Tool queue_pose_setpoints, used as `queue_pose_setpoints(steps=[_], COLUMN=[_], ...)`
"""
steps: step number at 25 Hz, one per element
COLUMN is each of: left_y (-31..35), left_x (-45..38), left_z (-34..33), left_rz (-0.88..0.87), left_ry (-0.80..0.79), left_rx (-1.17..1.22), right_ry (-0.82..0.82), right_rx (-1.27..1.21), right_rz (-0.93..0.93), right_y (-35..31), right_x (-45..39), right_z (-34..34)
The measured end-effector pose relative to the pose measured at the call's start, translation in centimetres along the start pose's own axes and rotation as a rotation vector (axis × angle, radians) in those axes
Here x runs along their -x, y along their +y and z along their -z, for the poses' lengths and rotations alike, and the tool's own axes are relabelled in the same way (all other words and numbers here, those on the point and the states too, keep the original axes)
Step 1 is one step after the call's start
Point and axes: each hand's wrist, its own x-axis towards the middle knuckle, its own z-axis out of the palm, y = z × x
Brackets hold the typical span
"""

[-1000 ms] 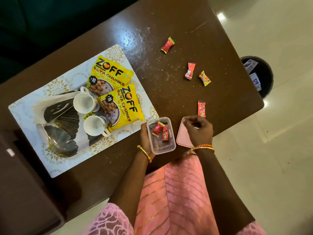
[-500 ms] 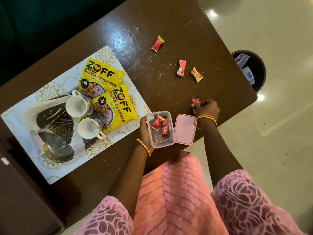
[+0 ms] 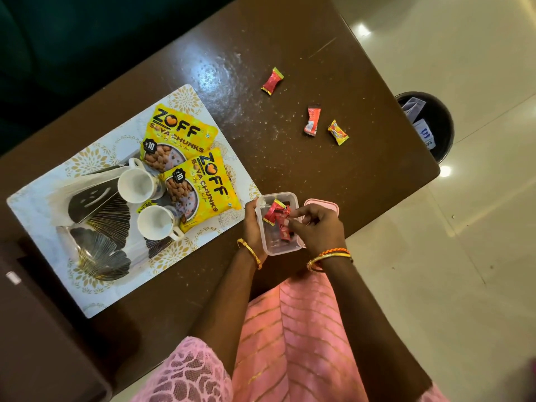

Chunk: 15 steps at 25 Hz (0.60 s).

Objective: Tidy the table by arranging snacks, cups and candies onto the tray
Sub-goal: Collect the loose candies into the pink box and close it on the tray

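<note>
With the left hand gripping the box at the tray's four o'clock, the right hand, fingertips pinching a red candy, should release it low inside.

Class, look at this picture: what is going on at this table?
A person is gathering sweets into a small clear box. The left hand steadies the box while the right hand drops a red sweet into it. Three sweets lie loose on the table. Two cups and snack packets sit on the tray.
</note>
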Motion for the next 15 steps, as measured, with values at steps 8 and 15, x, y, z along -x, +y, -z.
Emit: queue_pose_setpoints(steps=[8,15], left_y=[1.6,3.5], left_x=[0.0,-1.2], left_z=[-1.1,-2.7], left_rz=[-0.032,-0.117], left_ry=[-0.038,-0.017], left_rx=[0.062,0.058], right_ry=[0.407,0.354], right_rx=[-0.031,0.500], right_rz=[-0.014,0.228], right_y=[-2.5,-2.7], right_x=[-10.0,-16.6], right_z=[4.6,4.1])
